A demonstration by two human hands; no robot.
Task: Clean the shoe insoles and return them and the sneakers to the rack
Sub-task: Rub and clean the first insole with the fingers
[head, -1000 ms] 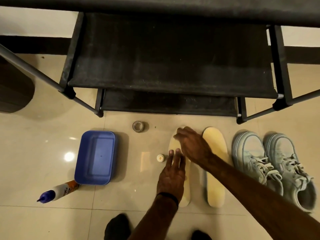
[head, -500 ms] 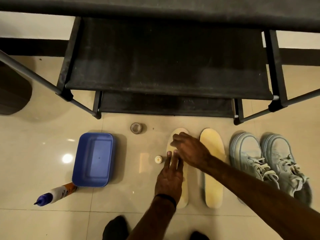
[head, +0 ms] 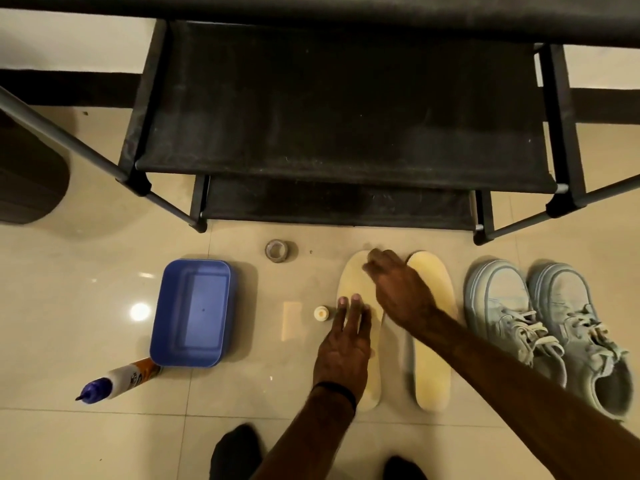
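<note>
Two pale yellow insoles lie side by side on the tiled floor in front of the black rack [head: 346,126]. My left hand [head: 343,348] lies flat, fingers together, on the middle of the left insole [head: 349,282]. My right hand [head: 398,289] reaches across, its bent, motion-blurred fingers on that insole's toe end; I cannot tell whether it holds anything. The right insole [head: 431,368] lies partly under my right forearm. A pair of light blue sneakers [head: 502,306] stands to the right, laces loose.
A blue plastic tub [head: 192,310] sits left of the insoles, with a blue-capped bottle [head: 121,377] lying at its near corner. A small white cap [head: 321,312] and a tape roll [head: 276,250] are nearby. My dark-socked feet [head: 235,452] are at the bottom edge.
My right hand slid down the left insole towards my left hand, then back up to the toe end. The left hand stayed pressed on the insole.
</note>
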